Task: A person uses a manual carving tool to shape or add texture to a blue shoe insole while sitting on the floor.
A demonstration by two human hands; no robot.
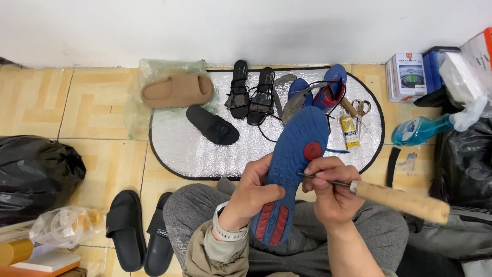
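Seated cross-legged on tiled floor, grey trousers (205,205) filling bottom of view. Blue shoe (292,169) held sole-up over lap, toe pointing away toward the mat; red patches at heel and a red dot near forefoot. Upper of shoe hidden beneath sole.

Left hand (253,192) closed round shoe's mid-section, thumb on sole, fingers wrapped underneath and out of sight. White watch (225,231) on wrist.

Right hand (330,192) clenched on an awl (394,199): pale wooden handle jutting right, thin metal shaft passing through fingers. Tip lies at sole's edge just below red dot; touching or piercing cannot be told, fingers cover it.

Silver oval mat (179,149) ahead, black-edged. On it: black slide (212,124), pair of black strappy sandals (251,95), second blue shoe (330,84) with red lining, partly behind the held one. Loose insole and laces tangled there, hard to separate. Glue tube (350,132) and scissors (362,109) at mat's right edge. Tan slide (177,90) on clear plastic, overlapping mat's upper left corner.

Pair of black slides (138,231) on floor beside left knee, cut by bottom edge. Black plastic bag (36,172) far left. Blue spray bottle (417,131) right, nozzle buried under a white bag. Boxes at upper right cropped by frame.
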